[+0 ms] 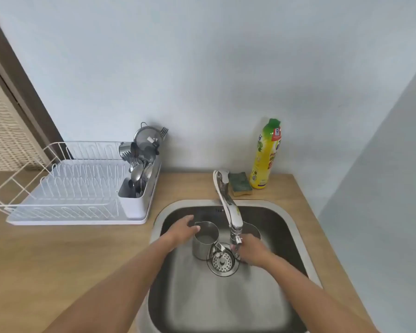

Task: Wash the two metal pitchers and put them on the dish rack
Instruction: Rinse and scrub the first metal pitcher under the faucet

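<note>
Two metal pitchers stand in the steel sink. The left pitcher is upright beside the drain, its handle toward the strainer. My left hand reaches over its left rim with fingers spread, fingertips touching the rim. The right pitcher stands behind the faucet spout, and only its upper rim shows. My right hand covers its lower front, with the fingers curled round its side. The white dish rack sits on the counter to the left of the sink.
The faucet arches over the sink middle, spout above the drain strainer. A green sponge and a yellow soap bottle stand behind the sink. The rack's cutlery holder holds spoons, with a strainer and cup behind it.
</note>
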Demonstrator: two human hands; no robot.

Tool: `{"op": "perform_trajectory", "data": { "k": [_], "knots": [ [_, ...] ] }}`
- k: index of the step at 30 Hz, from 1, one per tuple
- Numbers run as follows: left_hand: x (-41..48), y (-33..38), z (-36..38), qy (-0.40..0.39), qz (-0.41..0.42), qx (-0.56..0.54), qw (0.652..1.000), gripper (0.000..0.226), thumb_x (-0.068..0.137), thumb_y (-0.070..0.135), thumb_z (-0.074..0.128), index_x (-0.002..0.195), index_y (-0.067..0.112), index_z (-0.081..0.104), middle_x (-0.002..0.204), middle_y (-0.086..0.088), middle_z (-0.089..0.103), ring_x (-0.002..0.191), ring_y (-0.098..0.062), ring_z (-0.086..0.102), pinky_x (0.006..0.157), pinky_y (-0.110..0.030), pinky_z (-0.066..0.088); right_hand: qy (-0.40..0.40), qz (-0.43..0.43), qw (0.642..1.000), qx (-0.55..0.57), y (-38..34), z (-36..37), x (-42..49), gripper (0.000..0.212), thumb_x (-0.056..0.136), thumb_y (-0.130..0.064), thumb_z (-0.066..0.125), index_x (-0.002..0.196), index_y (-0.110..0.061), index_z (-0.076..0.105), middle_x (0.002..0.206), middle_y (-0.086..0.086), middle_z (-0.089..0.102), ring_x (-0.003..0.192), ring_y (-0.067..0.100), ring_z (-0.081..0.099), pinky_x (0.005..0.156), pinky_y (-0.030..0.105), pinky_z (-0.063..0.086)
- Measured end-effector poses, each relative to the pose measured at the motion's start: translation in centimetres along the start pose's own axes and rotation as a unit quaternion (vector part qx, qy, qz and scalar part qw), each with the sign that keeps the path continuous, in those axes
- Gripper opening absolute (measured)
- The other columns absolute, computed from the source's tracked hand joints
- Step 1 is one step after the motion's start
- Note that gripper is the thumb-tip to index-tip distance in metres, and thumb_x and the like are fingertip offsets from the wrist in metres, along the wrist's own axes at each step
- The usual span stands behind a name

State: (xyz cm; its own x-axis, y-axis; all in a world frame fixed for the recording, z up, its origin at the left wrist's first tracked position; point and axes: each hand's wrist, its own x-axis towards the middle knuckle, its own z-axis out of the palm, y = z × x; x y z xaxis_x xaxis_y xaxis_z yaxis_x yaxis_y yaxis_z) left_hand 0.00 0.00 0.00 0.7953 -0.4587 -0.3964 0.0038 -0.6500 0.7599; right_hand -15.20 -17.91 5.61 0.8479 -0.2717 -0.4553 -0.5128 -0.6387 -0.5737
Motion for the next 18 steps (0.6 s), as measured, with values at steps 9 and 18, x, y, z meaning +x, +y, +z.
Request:
{"op": "perform_trajectory", "data": {
  "k": [9,18],
  "knots": [
    [0.4,-1.3,2.1,0.019,-0.075,-0.093,0.993,0.068,0.094,0.031,0.061,0.153,0.015,0.03,0.156,-0.004,0.037,0.142,-0.022,0.036,0.117,-0.037,0.031,-0.005,0.072,0.98,0.186,0.2,5.5,2.9,0.032,0.097,-0.042,0.049,0.121,-0.023,0.058,0.101,-0.006,0.055,0.107,0.017,0.051,0.092,0.024,0.035],
    [0.0,-1.1,3.7,0.018,-0.078,-0.174,0.981,0.05,0.098,0.019,0.056,0.145,0.021,0.04,0.138,0.004,0.05,0.116,-0.013,0.048,0.104,-0.038,0.041,0.004,0.104,0.951,0.29,-0.6,6.7,3.6,0.042,0.097,-0.046,0.049,0.126,-0.017,0.056,0.115,0.005,0.056,0.104,0.013,0.046,0.096,0.027,0.033]
  ]
}}
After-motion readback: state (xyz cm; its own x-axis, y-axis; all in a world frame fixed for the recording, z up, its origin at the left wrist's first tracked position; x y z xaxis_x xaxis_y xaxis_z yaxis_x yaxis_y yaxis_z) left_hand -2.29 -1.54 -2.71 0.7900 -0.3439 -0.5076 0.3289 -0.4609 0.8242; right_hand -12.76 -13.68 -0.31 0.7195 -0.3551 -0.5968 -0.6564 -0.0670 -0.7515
